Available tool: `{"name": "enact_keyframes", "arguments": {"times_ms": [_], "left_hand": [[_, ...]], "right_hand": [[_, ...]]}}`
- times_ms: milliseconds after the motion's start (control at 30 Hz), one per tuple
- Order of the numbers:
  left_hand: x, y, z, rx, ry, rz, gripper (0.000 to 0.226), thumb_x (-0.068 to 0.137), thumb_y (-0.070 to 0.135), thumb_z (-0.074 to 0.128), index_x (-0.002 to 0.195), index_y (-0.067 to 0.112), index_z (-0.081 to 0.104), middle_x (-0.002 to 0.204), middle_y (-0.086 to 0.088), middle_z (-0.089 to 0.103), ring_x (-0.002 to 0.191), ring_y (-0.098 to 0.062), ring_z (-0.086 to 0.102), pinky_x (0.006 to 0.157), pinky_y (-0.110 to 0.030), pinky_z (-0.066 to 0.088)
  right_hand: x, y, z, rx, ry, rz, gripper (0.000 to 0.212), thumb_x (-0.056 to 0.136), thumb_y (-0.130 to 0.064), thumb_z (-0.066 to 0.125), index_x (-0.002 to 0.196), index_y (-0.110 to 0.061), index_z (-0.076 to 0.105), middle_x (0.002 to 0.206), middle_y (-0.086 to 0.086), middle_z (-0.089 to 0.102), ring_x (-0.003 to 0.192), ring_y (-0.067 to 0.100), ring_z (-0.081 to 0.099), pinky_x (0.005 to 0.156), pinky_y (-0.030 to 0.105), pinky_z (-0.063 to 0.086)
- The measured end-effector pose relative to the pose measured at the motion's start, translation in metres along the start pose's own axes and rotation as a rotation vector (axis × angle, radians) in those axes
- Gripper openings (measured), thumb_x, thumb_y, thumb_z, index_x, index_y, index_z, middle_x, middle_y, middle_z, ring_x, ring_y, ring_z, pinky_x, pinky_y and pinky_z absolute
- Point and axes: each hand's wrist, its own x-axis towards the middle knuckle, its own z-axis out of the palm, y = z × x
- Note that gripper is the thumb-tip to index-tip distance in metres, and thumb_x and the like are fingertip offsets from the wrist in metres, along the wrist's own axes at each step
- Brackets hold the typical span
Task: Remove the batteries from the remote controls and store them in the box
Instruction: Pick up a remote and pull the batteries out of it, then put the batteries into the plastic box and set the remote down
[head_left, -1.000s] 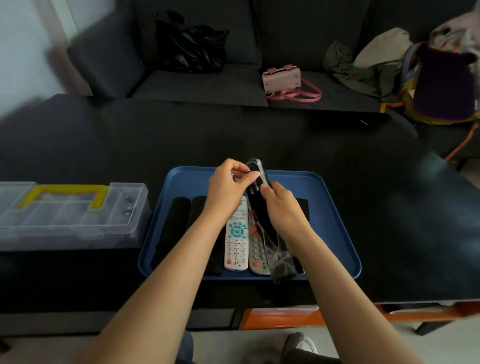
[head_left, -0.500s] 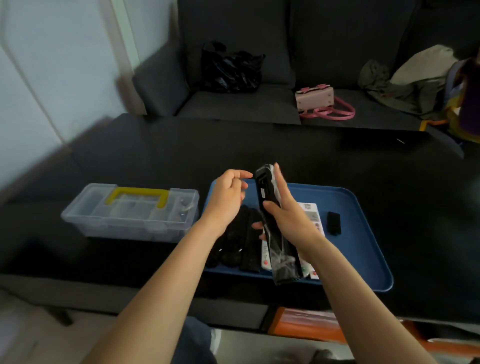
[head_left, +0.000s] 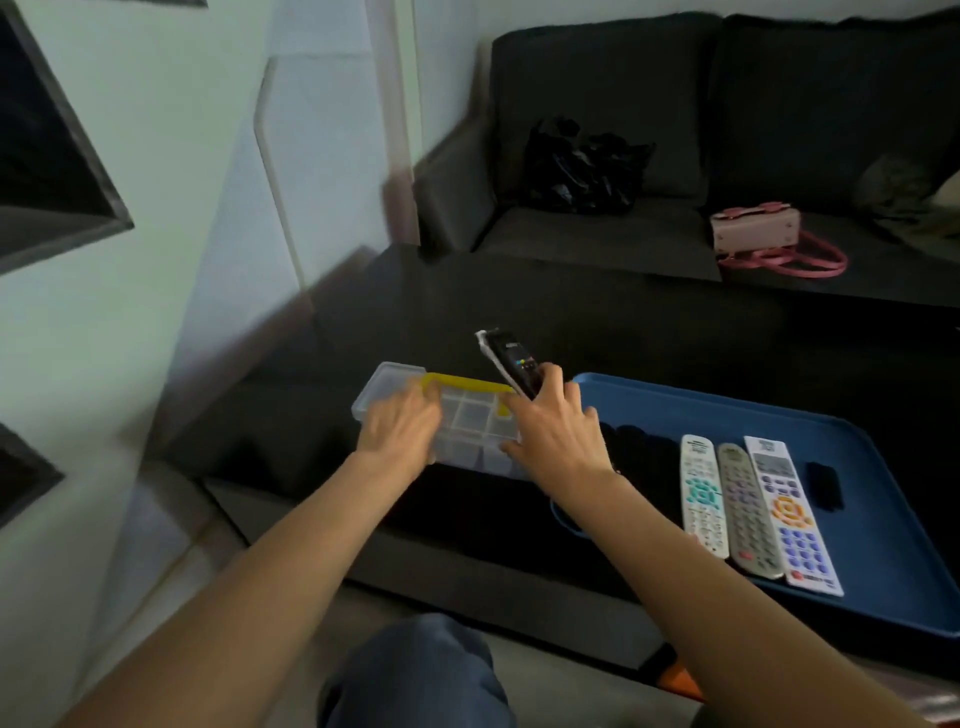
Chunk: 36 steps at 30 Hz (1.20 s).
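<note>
Both hands moved onto box; right grip holds remote

dark sofa behind black table; pale wall left; dim light.

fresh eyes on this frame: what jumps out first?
Both hands meet at centre over the clear plastic compartment box with the yellow handle: the left hand rests on it, while the right hand grips a black remote control in a clear sleeve, tilted up. To the right, the blue plastic tray holds three pale remote controls side by side, with a small black cover beside them.
</note>
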Motion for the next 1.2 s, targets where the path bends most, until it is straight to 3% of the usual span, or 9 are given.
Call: {"name": "enact_keyframes", "arguments": {"times_ms": [133, 333, 533, 800, 900, 1067, 1200], "left_hand": [[0.016, -0.011, 0.006, 0.187, 0.0, 0.049, 0.049, 0.089, 0.008, 0.055, 0.133, 0.001, 0.035, 0.128, -0.014, 0.046, 0.108, -0.027, 0.057, 0.075, -0.035, 0.048], [0.028, -0.016, 0.002, 0.275, -0.027, 0.214, 0.024, 0.086, 0.003, 0.054, 0.11, 0.005, 0.058, 0.115, -0.013, 0.061, 0.106, -0.028, 0.06, 0.08, -0.034, 0.048], [0.03, -0.026, -0.007, 0.133, -0.096, 0.212, 0.031, 0.078, 0.016, 0.068, 0.106, 0.009, 0.056, 0.108, -0.009, 0.061, 0.1, -0.025, 0.06, 0.072, -0.031, 0.046], [0.025, -0.028, -0.022, 0.103, -0.075, 0.246, 0.027, 0.075, 0.022, 0.07, 0.082, 0.015, 0.045, 0.087, -0.004, 0.055, 0.075, -0.019, 0.053, 0.062, -0.029, 0.041], [0.026, -0.033, -0.027, 0.078, -0.086, 0.249, 0.027, 0.076, 0.025, 0.069, 0.089, 0.012, 0.049, 0.084, -0.003, 0.054, 0.073, -0.019, 0.052, 0.061, -0.03, 0.039], [0.022, -0.041, -0.033, -0.067, -0.045, 0.194, 0.029, 0.079, 0.029, 0.066, 0.1, 0.014, 0.054, 0.095, -0.003, 0.058, 0.079, -0.019, 0.054, 0.064, -0.031, 0.039], [0.018, -0.037, -0.043, -0.161, 0.201, 0.113, 0.022, 0.085, 0.021, 0.062, 0.106, 0.017, 0.056, 0.103, -0.005, 0.057, 0.085, -0.021, 0.059, 0.065, -0.03, 0.041]], "right_hand": [[0.014, -0.008, 0.022, -0.278, -0.027, 0.011, 0.058, 0.083, -0.036, 0.068, 0.134, -0.019, 0.045, 0.145, 0.019, 0.018, 0.123, 0.037, 0.034, 0.093, 0.05, 0.039], [0.016, -0.011, 0.038, -0.37, 0.009, 0.002, 0.047, 0.09, -0.019, 0.059, 0.133, -0.011, 0.046, 0.145, 0.024, 0.02, 0.125, 0.041, 0.036, 0.09, 0.05, 0.044], [0.017, -0.006, 0.029, -0.312, -0.085, -0.011, 0.053, 0.091, -0.027, 0.056, 0.14, -0.015, 0.038, 0.143, 0.021, 0.02, 0.122, 0.039, 0.037, 0.092, 0.049, 0.044], [0.018, -0.005, 0.018, -0.307, -0.14, -0.035, 0.061, 0.087, -0.033, 0.059, 0.141, -0.015, 0.036, 0.138, 0.019, 0.025, 0.117, 0.039, 0.039, 0.09, 0.047, 0.045], [0.018, -0.003, 0.013, -0.304, -0.149, -0.045, 0.063, 0.086, -0.036, 0.062, 0.141, -0.018, 0.036, 0.135, 0.017, 0.029, 0.116, 0.035, 0.041, 0.088, 0.044, 0.047], [0.019, 0.007, -0.017, -0.08, -0.226, -0.021, 0.063, 0.081, -0.049, 0.066, 0.137, -0.033, 0.043, 0.136, 0.008, 0.029, 0.121, 0.028, 0.039, 0.092, 0.042, 0.045], [0.015, 0.026, -0.035, 0.187, -0.108, 0.097, 0.056, 0.08, -0.04, 0.071, 0.132, -0.035, 0.05, 0.135, 0.005, 0.032, 0.121, 0.026, 0.044, 0.092, 0.04, 0.045]]}}
